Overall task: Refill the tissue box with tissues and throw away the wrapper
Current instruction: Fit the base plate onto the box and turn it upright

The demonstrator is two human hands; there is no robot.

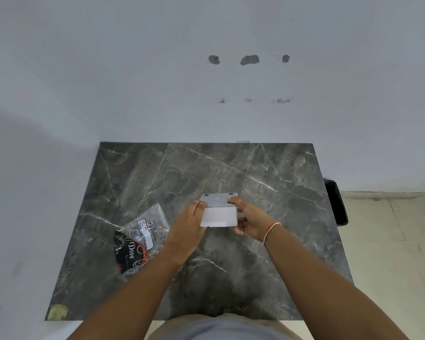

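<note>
Fingers of left hand (190, 223) and right hand (249, 220) clamp tissue box (219, 209) mid-table; wrapper (142, 238) left.

- Table (268, 173): far half bare, open to the wall (157, 82) behind it.
- Centre: both hands, left (189, 229) and right (250, 222), close round the box (219, 212), blocking passage there.
- Left front: wrapper (140, 239) lies flat just beside the left hand; low obstacle.
- Right side of table: clear strip to the edge.
- Bin (336, 202) stands on the floor against the table's right edge.
</note>
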